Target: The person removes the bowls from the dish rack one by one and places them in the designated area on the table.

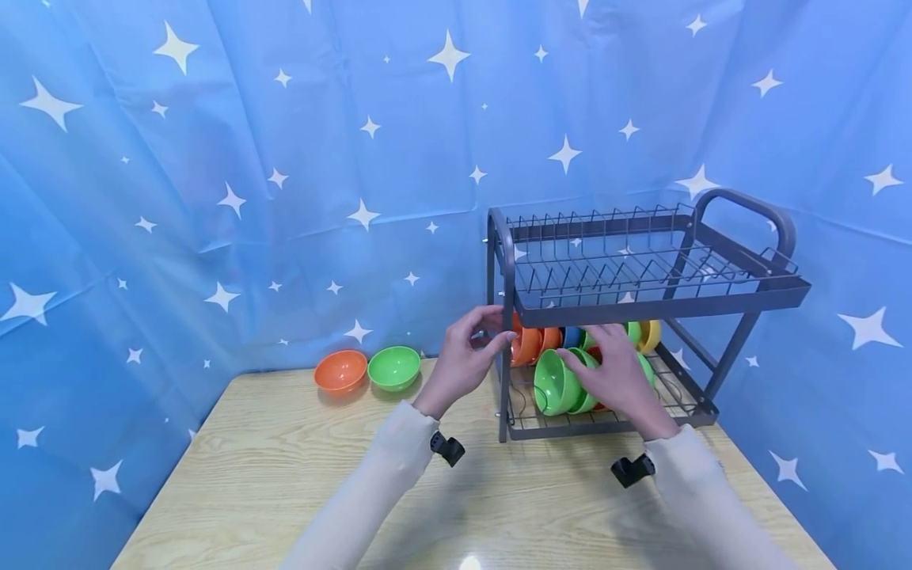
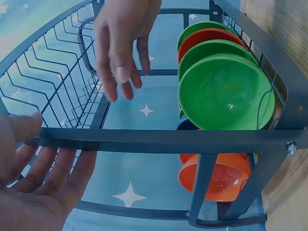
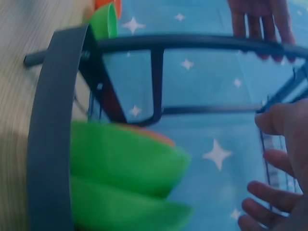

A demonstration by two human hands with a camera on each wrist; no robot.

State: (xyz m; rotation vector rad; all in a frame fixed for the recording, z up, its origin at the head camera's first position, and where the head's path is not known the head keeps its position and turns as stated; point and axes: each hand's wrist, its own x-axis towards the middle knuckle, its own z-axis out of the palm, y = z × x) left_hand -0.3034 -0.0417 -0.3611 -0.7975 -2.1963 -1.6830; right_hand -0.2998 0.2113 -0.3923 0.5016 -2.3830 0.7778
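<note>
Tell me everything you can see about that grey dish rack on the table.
The rack is a two-tier frame of dark grey metal, as it looks, standing upright on the wooden table near its right rear corner. The top tier is a wire tray with plate dividers, holding nothing, with a looped handle at each end. The lower tier holds green, orange, blue and yellow bowls standing on edge. The left hand is at the front left post; the right hand reaches into the lower tier by the green bowls.
</note>
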